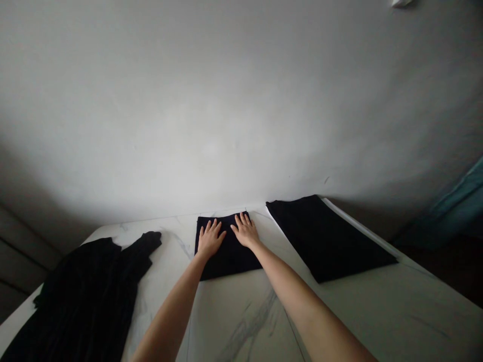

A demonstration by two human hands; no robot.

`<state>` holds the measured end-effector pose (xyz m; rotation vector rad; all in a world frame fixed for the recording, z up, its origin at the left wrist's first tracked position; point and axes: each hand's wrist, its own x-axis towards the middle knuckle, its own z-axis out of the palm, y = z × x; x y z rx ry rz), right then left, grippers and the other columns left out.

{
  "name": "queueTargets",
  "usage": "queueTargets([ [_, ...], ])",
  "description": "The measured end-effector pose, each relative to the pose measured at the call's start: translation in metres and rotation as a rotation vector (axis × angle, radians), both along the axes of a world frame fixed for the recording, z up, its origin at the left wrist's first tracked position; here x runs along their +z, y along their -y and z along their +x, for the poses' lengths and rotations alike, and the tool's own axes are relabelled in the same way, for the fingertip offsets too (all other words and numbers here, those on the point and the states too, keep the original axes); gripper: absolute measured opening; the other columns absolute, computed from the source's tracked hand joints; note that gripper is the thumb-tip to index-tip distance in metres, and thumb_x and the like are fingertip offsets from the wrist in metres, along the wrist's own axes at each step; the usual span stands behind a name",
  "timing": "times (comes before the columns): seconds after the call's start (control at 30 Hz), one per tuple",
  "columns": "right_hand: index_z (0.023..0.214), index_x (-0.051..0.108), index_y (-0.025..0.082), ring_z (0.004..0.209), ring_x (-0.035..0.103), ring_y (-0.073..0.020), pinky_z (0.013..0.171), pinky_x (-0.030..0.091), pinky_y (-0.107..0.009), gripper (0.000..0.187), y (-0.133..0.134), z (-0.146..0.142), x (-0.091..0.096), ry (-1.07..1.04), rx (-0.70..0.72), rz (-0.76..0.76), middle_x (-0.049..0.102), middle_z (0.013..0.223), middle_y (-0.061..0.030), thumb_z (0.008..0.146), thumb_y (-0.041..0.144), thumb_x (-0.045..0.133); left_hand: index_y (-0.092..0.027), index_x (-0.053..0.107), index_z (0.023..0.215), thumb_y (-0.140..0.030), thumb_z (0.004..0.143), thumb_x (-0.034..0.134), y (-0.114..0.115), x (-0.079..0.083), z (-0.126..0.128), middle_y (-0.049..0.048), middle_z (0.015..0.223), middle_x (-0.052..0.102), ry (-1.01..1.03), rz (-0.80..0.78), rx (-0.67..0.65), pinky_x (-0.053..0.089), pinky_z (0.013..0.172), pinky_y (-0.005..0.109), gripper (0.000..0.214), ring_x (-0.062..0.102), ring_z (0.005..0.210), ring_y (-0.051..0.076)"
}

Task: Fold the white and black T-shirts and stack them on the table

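A small folded dark cloth [230, 259] lies flat on the white marbled table [241, 322], near its far edge. My left hand [209, 240] rests palm down on the cloth's left half, fingers spread. My right hand [246, 231] lies flat on its upper right part, fingers spread too. Both hands hold nothing and press on the fabric side by side.
A larger folded black cloth [326, 236] lies to the right, reaching the table's far right edge. A loose heap of black garments [90, 291] covers the left side of the table. A plain pale wall [226, 100] rises just behind the table. Something teal [458, 201] shows at far right.
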<state>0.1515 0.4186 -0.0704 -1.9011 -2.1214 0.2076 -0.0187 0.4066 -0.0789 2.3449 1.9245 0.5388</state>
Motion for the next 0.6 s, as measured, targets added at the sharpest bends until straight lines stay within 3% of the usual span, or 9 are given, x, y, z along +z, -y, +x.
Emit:
queueTargets([
  [0.07,0.148,0.036,0.009,0.141,0.033,-0.0234,0.113,0.026,-0.037,0.054,0.002,0.004,0.003,-0.053,-0.089,0.070,0.035,0.154,-0.0155,0.101,0.036,0.030,-0.019,0.049,0.138,-0.037,0.095,0.039,0.000,0.007,-0.008,0.0117,0.146,0.049,0.128,0.058,0.122,0.033,0.112,0.043,0.048,0.040,0.138,0.027],
  [0.13,0.139,0.047,0.007,0.130,0.047,-0.0248,0.106,0.035,-0.035,0.047,0.004,0.010,0.008,-0.103,-0.236,0.131,0.051,0.141,-0.0188,0.099,0.027,0.035,-0.012,0.048,0.135,-0.031,0.093,0.039,-0.001,0.014,-0.019,0.0182,0.136,0.056,0.221,0.086,0.330,0.039,0.106,0.040,0.046,0.050,0.129,0.028],
  [0.23,0.126,0.058,0.007,0.119,0.056,-0.0292,0.097,0.044,-0.036,0.039,0.005,0.021,0.018,-0.148,-0.394,0.051,0.060,0.127,-0.0221,0.093,0.026,0.048,-0.008,0.048,0.131,-0.035,0.090,0.045,-0.004,0.024,-0.039,0.0235,0.128,0.059,0.272,-0.063,0.553,0.044,0.098,0.042,0.049,0.056,0.122,0.032],
  [0.43,0.112,0.068,0.014,0.102,0.067,-0.0304,0.075,0.054,-0.034,0.039,-0.004,0.032,0.040,-0.190,-0.429,-0.194,0.069,0.115,-0.0183,0.083,0.040,0.066,-0.007,0.065,0.104,-0.045,0.076,0.065,-0.032,0.036,-0.060,0.0250,0.107,0.070,0.302,-0.342,0.565,0.051,0.077,0.040,0.047,0.066,0.103,0.038],
  [0.6,0.105,0.072,0.018,0.095,0.070,-0.0304,0.072,0.053,-0.033,0.038,-0.002,0.031,0.040,-0.199,-0.353,-0.212,0.073,0.104,-0.0156,0.080,0.045,0.066,-0.012,0.068,0.091,-0.049,0.068,0.071,-0.046,0.036,-0.061,0.0201,0.098,0.073,0.294,-0.412,0.488,0.051,0.069,0.035,0.044,0.069,0.095,0.035],
])
